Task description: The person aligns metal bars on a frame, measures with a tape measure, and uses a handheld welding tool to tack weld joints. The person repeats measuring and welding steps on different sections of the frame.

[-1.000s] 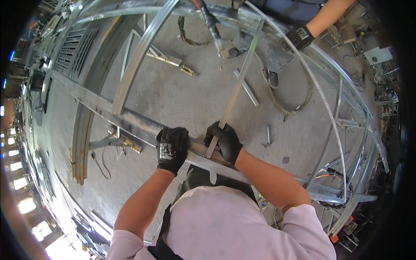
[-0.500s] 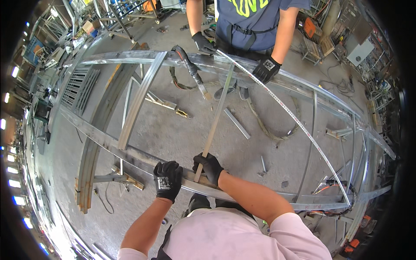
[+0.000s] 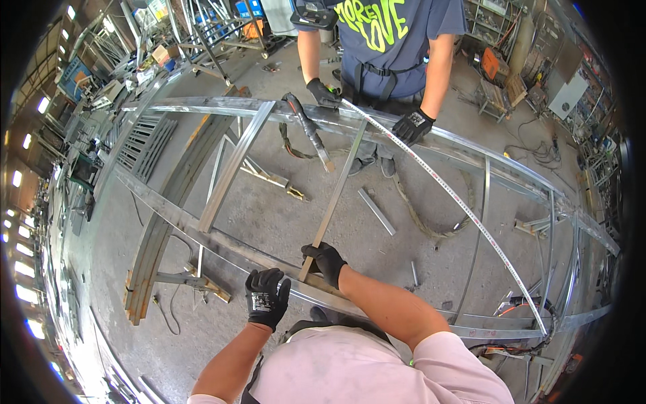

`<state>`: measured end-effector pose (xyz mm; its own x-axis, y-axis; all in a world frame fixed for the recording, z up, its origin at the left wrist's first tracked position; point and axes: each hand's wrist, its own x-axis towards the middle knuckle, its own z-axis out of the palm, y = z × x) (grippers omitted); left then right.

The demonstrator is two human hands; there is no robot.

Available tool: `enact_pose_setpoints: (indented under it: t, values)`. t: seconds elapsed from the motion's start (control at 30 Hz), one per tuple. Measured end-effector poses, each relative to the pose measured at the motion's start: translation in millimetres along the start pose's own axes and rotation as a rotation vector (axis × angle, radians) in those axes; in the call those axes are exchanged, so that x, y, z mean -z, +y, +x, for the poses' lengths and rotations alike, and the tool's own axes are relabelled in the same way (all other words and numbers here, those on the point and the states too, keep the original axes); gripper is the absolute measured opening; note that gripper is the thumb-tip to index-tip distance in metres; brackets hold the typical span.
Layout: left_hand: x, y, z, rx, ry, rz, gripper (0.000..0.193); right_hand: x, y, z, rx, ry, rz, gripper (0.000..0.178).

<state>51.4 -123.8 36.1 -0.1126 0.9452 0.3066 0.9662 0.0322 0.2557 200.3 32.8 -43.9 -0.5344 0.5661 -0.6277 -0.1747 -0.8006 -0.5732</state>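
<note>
Right hand (image 3: 326, 264) grip clenched on near end of slim metal bar (image 3: 336, 187); bar mid-frame, long axis 7 to 1 o'clock, between 2 rails (image 3: 222, 104). Left hand (image 3: 268, 297) at bar's 8 o'clock, fingers curled, can't tell if grasping. White glove print (image 3: 258, 299), green shirt lettering (image 3: 380, 34)

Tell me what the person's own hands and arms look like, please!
The left hand and right hand wear dark black gloves. White printing marks the back of the left glove; I can't make out any on the right one. The gloves stop near the wrists, the forearms are bare, and the shirt's short sleeves are pale pink.
</note>
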Motion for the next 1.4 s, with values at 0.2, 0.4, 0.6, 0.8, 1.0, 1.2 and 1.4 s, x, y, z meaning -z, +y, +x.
enact_pose_setpoints:
  t: [0.2,0.4,0.6,0.8,1.0,1.2,1.4]
  values:
    - [9,-5,-18,-0.038,0.010,-0.048,0.024,0,-5,-6,0.043,0.049,-0.165,0.031]
    - [8,-40,-63,-0.035,0.037,-0.154,0.021,25,12,-44,0.310,0.307,-0.399,0.035]
    - [-24,-82,-147,0.008,-0.062,-0.140,0.018,71,27,-193,0.520,0.320,-0.172,0.041]
    - [-71,-100,-209,-0.195,-0.076,-0.115,0.020,148,11,-352,0.642,0.553,0.043,0.029]
    - [-94,-76,-204,-0.147,-0.393,-0.032,0.021,290,-27,-489,1.057,0.830,0.010,0.025]
    - [-93,-11,-202,-0.107,-0.546,0.009,0.023,519,-107,-640,1.053,1.182,-0.253,0.028]
    - [-80,179,-252,0.062,-0.256,0.111,0.026,760,-133,-624,0.064,1.505,-1.035,0.058]
